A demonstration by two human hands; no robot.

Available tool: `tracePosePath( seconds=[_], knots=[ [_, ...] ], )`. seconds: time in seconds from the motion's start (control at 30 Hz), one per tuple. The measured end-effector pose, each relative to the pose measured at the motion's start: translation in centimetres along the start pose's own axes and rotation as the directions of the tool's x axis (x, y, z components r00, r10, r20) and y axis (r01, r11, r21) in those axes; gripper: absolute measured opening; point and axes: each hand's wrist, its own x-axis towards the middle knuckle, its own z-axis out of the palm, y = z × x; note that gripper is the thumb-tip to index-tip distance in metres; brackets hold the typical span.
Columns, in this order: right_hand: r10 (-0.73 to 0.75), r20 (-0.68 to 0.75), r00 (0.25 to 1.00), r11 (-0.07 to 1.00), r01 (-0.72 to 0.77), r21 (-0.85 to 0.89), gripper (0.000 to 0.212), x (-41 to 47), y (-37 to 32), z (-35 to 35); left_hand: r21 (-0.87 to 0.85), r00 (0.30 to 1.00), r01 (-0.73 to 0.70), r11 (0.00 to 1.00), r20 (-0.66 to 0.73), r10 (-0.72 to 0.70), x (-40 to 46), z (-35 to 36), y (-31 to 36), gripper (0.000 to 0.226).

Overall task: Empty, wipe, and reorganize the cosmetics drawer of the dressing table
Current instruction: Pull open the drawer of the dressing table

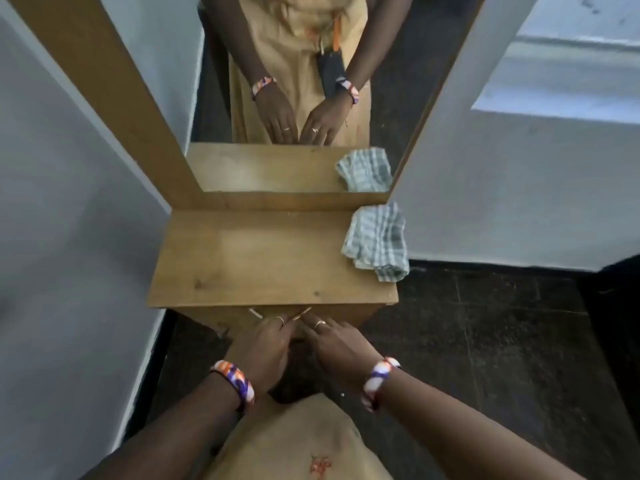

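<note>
Both hands, left (266,344) and right (334,342), are laid side by side with straight fingers on the shut drawer (277,315) just beyond them, handle (280,314) apparently ungripped, so opening seems pending; a steady outward pull is needed.

Both hands, left hand (268,344) and right hand (337,341), reach the drawer front (346,315) under the worktop (263,261); a checked cloth (379,242) lies at its right edge.
</note>
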Motion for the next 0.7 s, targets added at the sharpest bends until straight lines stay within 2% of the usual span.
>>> tracePosePath(
  seconds=[0.03, 0.07, 0.13, 0.2, 0.3, 0.37, 0.43, 0.53, 0.6, 0.7],
  knots=[
    [-0.019, -0.001, 1.000, 0.999, 0.019, -0.026, 0.052, 1.0, -0.4, 0.7, 0.025, 0.999, -0.001, 1.000, -0.034, 0.002, 0.2, 1.0, -0.9, 0.050],
    [-0.021, -0.039, 0.999, 1.000, 0.021, 0.002, 0.050, 1.8, -0.7, 1.2, 0.033, 0.997, 0.059, 0.998, -0.051, -0.057, 0.3, 1.9, -1.7, 0.052],
    [0.003, -0.063, 0.998, 0.998, -0.006, -0.058, 0.054, 3.5, -0.7, 2.6, 0.085, 0.993, 0.118, 0.989, -0.014, -0.117, 0.5, 3.2, -2.9, 0.053],
    [0.018, -0.139, 0.990, 0.996, -0.029, -0.079, 0.061, 4.9, -0.7, 5.2, 0.102, 0.995, 0.100, 0.990, -0.033, -0.097, 0.6, 4.7, -3.9, 0.056],
    [0.080, -0.198, 0.977, 0.996, -0.072, 0.045, 0.061, 5.5, -1.9, 6.5, 0.156, 0.995, 0.070, 0.985, -0.086, -0.057, 1.0, 6.0, -5.0, 0.065],
    [0.143, -0.251, 0.957, 0.989, -0.130, 0.066, 0.056, 5.6, -2.6, 7.4, 0.205, 0.990, 0.062, 0.977, -0.137, -0.034, 1.0, 6.1, -4.7, 0.058],
    [0.141, -0.311, 0.940, 0.990, -0.125, 0.069, 0.047, 4.7, -3.2, 8.4, 0.175, 0.991, 0.049, 0.983, -0.131, -0.026, 0.2, 6.4, -3.7, 0.043],
    [0.123, -0.410, 0.904, 0.991, -0.093, 0.093, 0.034, 2.2, -4.4, 10.2, 0.255, 0.979, 0.084, 0.963, -0.201, -0.032, -1.9, 8.5, -2.9, 0.039],
    [0.125, -0.405, 0.906, 0.991, -0.098, 0.086, 0.028, 0.8, -5.4, 10.9, 0.316, 0.985, 0.068, 0.946, -0.171, -0.014, -3.6, 9.0, -2.1, 0.037],
    [0.137, -0.317, 0.939, 0.990, -0.136, 0.024, 0.022, -1.0, -6.7, 11.0, 0.420, 0.996, 0.053, 0.906, -0.084, -0.020, -5.3, 9.1, -0.8, 0.034]
  ],
)
